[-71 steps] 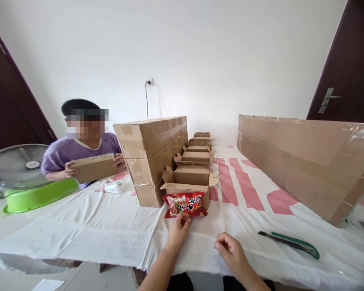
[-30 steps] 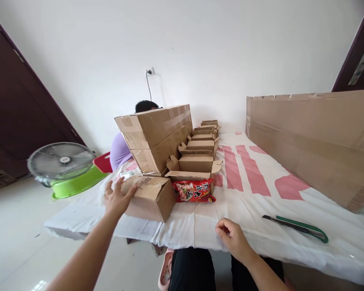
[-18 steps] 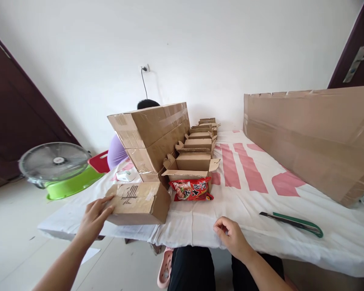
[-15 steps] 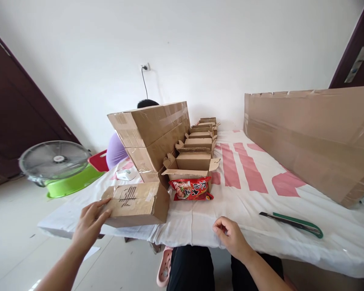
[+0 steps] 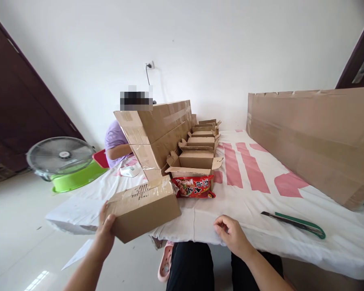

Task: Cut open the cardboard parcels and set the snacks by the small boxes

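My left hand grips the near left end of a closed cardboard box, thumb on its front side and the other fingers mostly hidden behind. The box is tilted, its left end out over the table's front edge. Loosely curled, my right hand rests by that edge with nothing visible in it. Beyond the box, a red food packet with printed characters leans against an open carton. A green utility knife lies to the right of my right hand.
More open cartons line up towards the wall, beside stacked sealed boxes. A large cardboard panel stands at the right. Behind the stack is a person in a purple top. A fan and green tub are on the left.
My left hand has taken hold of the box's end and tilted the box, shifting it right and towards me. My right hand is almost unmoved. The person behind the stack has come further into view.
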The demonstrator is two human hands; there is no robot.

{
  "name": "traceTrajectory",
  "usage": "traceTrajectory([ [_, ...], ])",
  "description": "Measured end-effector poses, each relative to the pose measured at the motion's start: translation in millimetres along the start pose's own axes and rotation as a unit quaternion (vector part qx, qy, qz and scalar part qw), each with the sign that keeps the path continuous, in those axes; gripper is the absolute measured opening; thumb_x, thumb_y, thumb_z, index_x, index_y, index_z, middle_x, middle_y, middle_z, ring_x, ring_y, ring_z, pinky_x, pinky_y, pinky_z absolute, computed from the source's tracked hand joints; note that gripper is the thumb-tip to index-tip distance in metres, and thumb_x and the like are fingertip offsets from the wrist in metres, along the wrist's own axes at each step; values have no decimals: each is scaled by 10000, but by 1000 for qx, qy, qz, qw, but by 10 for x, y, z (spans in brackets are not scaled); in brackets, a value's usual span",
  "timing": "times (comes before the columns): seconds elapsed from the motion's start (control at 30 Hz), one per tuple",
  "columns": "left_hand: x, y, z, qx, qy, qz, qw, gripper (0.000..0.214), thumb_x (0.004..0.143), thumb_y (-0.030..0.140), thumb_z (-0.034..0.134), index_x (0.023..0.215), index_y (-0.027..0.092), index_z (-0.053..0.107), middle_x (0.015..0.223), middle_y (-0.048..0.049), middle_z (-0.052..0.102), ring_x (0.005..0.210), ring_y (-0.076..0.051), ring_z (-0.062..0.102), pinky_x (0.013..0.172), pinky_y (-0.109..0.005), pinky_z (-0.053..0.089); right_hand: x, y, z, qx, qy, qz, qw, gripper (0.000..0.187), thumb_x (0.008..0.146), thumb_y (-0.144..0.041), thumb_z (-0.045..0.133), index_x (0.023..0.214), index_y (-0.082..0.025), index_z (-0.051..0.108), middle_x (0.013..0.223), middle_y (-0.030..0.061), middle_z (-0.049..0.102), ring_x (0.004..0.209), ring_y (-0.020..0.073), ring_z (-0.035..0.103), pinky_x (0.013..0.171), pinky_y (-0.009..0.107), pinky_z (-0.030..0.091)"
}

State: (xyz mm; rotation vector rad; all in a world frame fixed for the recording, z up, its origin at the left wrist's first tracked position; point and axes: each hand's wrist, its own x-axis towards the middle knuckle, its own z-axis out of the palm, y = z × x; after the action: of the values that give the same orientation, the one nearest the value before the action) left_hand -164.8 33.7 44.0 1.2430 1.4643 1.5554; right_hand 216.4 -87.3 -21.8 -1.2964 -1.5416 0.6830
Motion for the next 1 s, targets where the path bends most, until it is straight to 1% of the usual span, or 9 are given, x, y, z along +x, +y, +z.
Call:
traceTrajectory([
  [0.1,72,-36,45,-97,-36,-114,988,769,576,688,683,1168,203,600,1109,-76,709,1282,-377,470,1107,-464,376,-5,-5,-6,-6,6,1,1000,151,888,-291,520,819,-188,606,744,13,608,647,146,534,618,263,432],
  [0.27,115,47,-46,-102,-62,-138,983,713,561,618,708,1122,182,652,1054,-87,743,1260,-388,504,1097,-474,397,-17,-28,-5,-5,15,-4,1000,159,890,-297,522,811,-189,607,744,13,606,648,146,536,619,263,436],
  [0.43,-69,76,-23,-129,-80,-186,971,794,449,610,779,1114,191,662,1024,-71,758,1289,-416,465,1114,-486,376,-17,-12,5,17,31,-5,999,207,914,-353,508,843,-191,616,763,19,624,662,149,542,619,263,440],
  [0.53,-322,28,162,-158,-102,-203,961,823,438,615,795,1128,187,662,1029,-73,758,1316,-422,429,1127,-496,357,-8,17,12,44,50,8,998,263,928,-423,490,901,-194,617,797,32,646,701,164,570,635,267,456],
  [0.63,-623,-40,464,-189,-147,-196,951,802,506,637,769,1154,177,660,1086,-81,742,1312,-412,441,1140,-502,332,14,62,34,80,75,13,994,312,927,-473,478,985,-194,605,896,61,678,800,191,616,727,292,489],
  [0.77,-934,-72,924,-221,-236,-189,927,752,604,605,744,1191,145,652,1176,-115,702,1292,-400,473,1155,-505,295,34,147,9,110,177,50,977,372,897,-550,468,923,-201,595,870,62,680,814,218,630,734,325,511],
  [0.83,-1018,-47,1107,-236,-263,-190,916,749,636,587,738,1237,154,626,1224,-120,677,1304,-388,463,1153,-507,293,-1,180,-111,119,219,83,965,399,871,-586,476,906,-205,586,838,60,679,792,228,639,708,338,523],
  [0.9,-1059,-15,1230,-247,-285,-178,909,739,664,570,733,1272,170,605,1255,-120,659,1335,-365,432,1164,-488,273,-84,198,-345,87,218,90,968,395,844,-584,515,938,-207,588,863,67,686,801,235,651,725,354,531],
  [1.0,-1073,6,1325,-253,-306,-158,904,712,697,571,712,1274,167,608,1260,-128,655,1371,-345,384,1183,-467,224,-277,231,-886,-94,204,52,973,341,829,-516,563,985,-219,619,956,83,691,879,249,649,797,382,515],
])
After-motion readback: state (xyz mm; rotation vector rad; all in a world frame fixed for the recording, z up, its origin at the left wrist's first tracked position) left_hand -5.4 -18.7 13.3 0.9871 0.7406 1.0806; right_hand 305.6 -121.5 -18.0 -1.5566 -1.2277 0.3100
